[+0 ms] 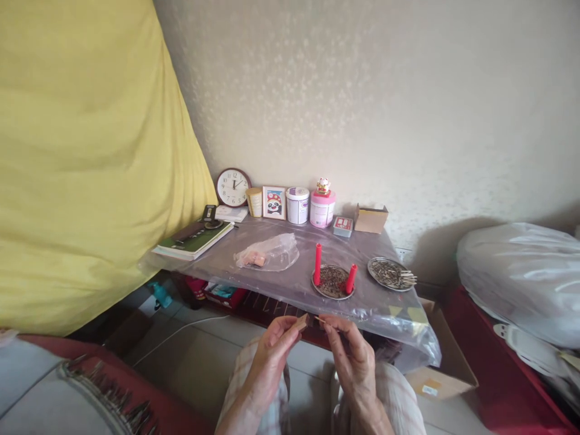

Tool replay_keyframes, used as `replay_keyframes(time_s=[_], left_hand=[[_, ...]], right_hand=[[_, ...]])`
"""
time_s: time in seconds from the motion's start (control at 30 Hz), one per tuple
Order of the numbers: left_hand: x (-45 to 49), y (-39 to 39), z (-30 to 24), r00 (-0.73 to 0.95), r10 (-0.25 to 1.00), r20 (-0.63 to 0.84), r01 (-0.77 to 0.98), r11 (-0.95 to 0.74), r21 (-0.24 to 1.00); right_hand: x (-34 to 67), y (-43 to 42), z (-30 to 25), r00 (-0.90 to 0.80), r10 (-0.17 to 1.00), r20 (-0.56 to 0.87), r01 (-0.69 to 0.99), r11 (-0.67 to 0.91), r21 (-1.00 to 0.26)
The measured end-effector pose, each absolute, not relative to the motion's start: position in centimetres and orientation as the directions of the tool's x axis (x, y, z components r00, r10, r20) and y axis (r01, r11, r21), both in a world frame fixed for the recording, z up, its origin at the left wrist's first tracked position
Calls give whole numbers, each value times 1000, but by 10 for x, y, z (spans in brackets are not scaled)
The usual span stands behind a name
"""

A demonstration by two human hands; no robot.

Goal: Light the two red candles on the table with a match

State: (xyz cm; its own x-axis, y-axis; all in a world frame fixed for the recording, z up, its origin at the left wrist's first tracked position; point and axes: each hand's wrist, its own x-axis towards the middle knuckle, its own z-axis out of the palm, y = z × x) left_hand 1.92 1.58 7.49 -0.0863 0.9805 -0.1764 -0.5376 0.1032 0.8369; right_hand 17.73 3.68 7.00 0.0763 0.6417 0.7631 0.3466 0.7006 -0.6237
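Above my lap, close to the table's front edge, my left hand (pixel 277 344) is closed around a small brown matchbox (pixel 302 322). My right hand (pixel 351 347) pinches a thin matchstick (pixel 318 318) whose tip points toward the box's side; whether they touch I cannot tell. Just beyond the hands, a round metal plate (pixel 333 295) bears a tall red candle (pixel 318 264) and a shorter, slightly tilted red candle (pixel 350 279). No flame shows on either. To the right lies another metal plate (pixel 385 279) with many loose matchsticks (pixel 406 278) near its rim.
Plastic film covers the low table (pixel 212 266). On it are a clear bag (pixel 281 251), books (pixel 193 241), a clock (pixel 233 187), canisters (pixel 298 206), and an open carton (pixel 371 220). A cardboard box (pixel 446 356) stands right; a yellow curtain (pixel 90 151) hangs left.
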Motion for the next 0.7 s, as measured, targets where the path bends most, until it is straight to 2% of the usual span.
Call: replay_keyframes(time_s=[0.3, 0.43, 0.57, 0.67, 0.7], left_hand=[[22, 14, 75, -61, 990, -126, -555, 71, 829], [20, 15, 75, -79, 986, -148, -552, 81, 830], [20, 16, 73, -117, 977, -179, -554, 85, 828], [22, 15, 78, -112, 978, -176, -564, 83, 821], [22, 14, 80, -105, 981, -164, -562, 77, 823]], right_hand=[[170, 41, 66, -12, 544, 839, 435, 759, -485], [175, 40, 73, -2, 532, 847, 467, 749, -470], [179, 26, 87, 40, 502, 864, 426, 774, -469], [177, 32, 75, -30, 465, 885, 406, 815, -414], [177, 40, 66, -77, 488, 870, 449, 795, -407]])
